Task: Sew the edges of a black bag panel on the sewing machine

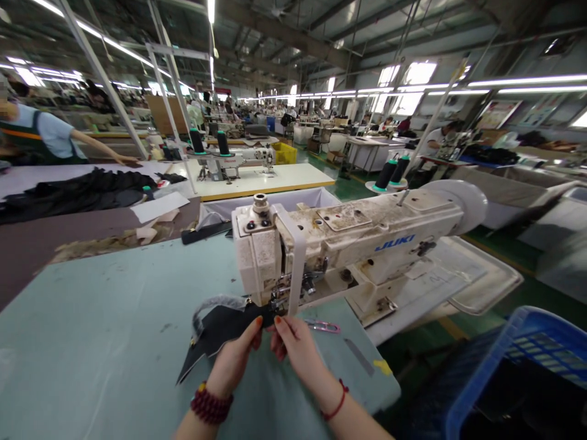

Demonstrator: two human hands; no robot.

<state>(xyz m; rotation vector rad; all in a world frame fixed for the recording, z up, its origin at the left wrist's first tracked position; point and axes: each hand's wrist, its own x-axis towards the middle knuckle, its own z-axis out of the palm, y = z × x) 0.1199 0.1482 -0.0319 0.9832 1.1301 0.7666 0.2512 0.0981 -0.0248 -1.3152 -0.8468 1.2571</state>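
A black bag panel [220,330] lies on the pale green tabletop, its inner end at the needle area of the white JUKI sewing machine [358,220]. A handle wrapped in clear plastic [215,300] is joined to the panel by gold-coloured fittings. My left hand [238,353] is closed, its thumb and fingers pinching the panel's near edge. Just to its right, my right hand [293,342] is closed at the same edge, close to the presser foot. The fingertips of both hands are partly hidden beneath the material.
Right of my hands lie pink thread snips [324,326], a metal ruler piece [359,356] and a yellow scrap [382,366]. A blue basket [481,360] with dark contents stands at lower right. Black fabric [82,192] is heaped at left, near a co-worker [50,134].
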